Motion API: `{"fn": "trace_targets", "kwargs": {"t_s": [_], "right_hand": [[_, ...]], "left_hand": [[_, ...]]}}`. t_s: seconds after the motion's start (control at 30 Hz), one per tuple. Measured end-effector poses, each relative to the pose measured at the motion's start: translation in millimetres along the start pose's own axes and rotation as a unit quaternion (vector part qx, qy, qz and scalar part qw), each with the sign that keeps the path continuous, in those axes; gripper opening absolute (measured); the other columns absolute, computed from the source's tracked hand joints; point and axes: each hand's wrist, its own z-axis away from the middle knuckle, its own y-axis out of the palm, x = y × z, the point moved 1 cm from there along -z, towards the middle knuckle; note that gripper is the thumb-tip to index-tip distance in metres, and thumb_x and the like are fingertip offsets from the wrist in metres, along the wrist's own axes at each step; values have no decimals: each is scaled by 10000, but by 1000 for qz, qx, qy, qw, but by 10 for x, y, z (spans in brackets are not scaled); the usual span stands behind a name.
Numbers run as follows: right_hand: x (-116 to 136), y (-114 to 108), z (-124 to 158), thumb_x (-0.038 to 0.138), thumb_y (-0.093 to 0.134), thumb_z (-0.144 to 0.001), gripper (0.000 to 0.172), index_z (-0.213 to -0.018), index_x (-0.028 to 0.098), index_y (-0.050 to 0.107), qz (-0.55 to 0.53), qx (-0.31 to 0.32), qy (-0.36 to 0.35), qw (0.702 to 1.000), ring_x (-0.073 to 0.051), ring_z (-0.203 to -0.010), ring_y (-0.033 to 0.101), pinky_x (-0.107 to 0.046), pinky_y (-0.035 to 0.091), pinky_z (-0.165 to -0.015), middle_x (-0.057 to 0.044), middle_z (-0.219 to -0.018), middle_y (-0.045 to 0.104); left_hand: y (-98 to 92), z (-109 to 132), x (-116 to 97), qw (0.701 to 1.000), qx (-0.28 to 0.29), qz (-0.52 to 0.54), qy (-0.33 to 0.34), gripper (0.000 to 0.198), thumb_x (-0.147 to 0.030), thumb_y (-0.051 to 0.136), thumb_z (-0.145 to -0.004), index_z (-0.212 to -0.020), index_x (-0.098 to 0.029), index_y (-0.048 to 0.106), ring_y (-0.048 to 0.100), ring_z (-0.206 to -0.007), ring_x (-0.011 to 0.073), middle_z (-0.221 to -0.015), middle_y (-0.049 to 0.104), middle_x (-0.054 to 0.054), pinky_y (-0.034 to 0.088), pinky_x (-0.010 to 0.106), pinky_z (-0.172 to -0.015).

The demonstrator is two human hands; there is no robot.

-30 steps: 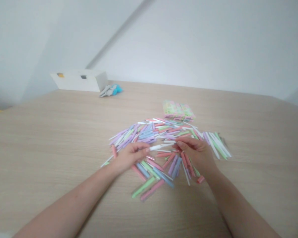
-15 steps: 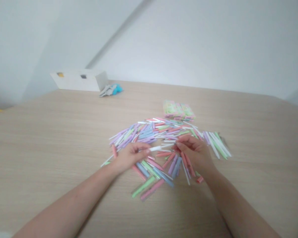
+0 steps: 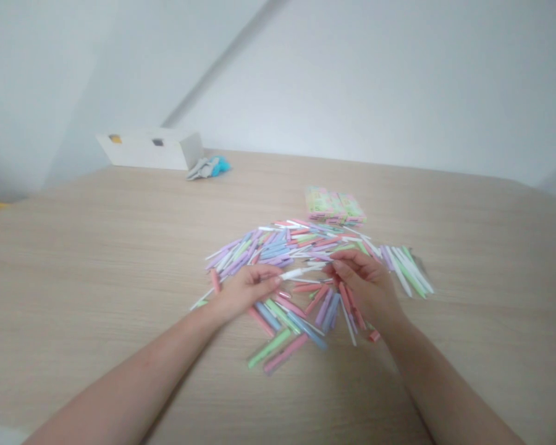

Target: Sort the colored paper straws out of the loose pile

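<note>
left hand (image 3: 245, 290) pinches white pen (image 3: 299, 272) | right hand (image 3: 368, 281) grips other end | keep pen level, press straight

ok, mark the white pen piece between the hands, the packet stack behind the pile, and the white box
white pen piece (image 3: 297, 272), head view, middle of the barrel
packet stack (image 3: 334, 207), head view, top face
white box (image 3: 151, 150), head view, front wall

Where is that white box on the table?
The white box sits at the table's far left edge by the wall, beside a small blue-and-grey bundle.
</note>
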Motion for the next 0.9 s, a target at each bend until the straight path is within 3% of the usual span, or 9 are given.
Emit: {"fn": "trace_targets", "kwargs": {"t_s": [0.27,0.47,0.7,0.9], "right_hand": [[-50,-44,-35,336,621,-805,169,-921,220,660,-9,-6,-23,1000,-120,-704,611,-220,478,-590,-21,-799,693],[-99,-197,-138,343,588,-786,191,-846,179,665,121,-96,-22,988,-129,-634,570,-244,454,-569,-38,-780,690],[-235,-432,-330,258,543,-738,207,-838,169,701,339,-130,-39,931,-196,-716,625,-319,471,-679,-51,-794,713],[-239,-460,-421,181,483,-778,286,-937,195,720,512,-26,-2,859,-185,-837,640,-293,469,-760,-39,-927,720]], "left_hand": [[-20,-31,24,997,-53,56,6,289,-390,707,-723,-823,-123,666,418,-451,53,-610,576,-5,267,174,-429],[-98,-69,84,989,-126,79,17,283,-382,721,-708,-860,-147,678,376,-442,31,-632,581,-17,232,153,-415],[-125,-81,117,987,-136,84,18,268,-373,727,-705,-835,-142,686,369,-439,33,-576,540,-23,230,150,-415],[-112,-84,99,987,-133,86,20,274,-382,730,-695,-828,-147,686,357,-433,31,-581,545,-23,222,152,-412]]}}
